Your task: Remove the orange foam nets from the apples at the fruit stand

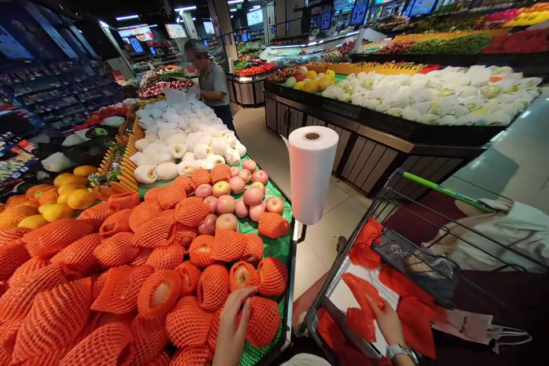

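My left hand [232, 323] hovers at or touches the near right corner of the fruit display, its thumb and fingers apart. Right beside it lies an apple in an orange foam net [263, 320]; another netted apple [243, 275] sits just beyond the fingertips. Over the shopping cart, my right hand [388, 320], with a watch at the wrist, has its fingers closed on an orange foam net sleeve [358, 289]. More loose orange nets [414, 320] lie around it in the cart. Bare pink apples [225, 204] are heaped farther back on the display.
A roll of plastic bags [313, 183] stands at the display's right edge. The cart [343, 257] with its green handle [446, 190] holds a dark clear-topped package [416, 260]. A person [212, 83] stands beyond white-netted fruit [184, 148]. Another fruit stand [386, 131] lies across the aisle.
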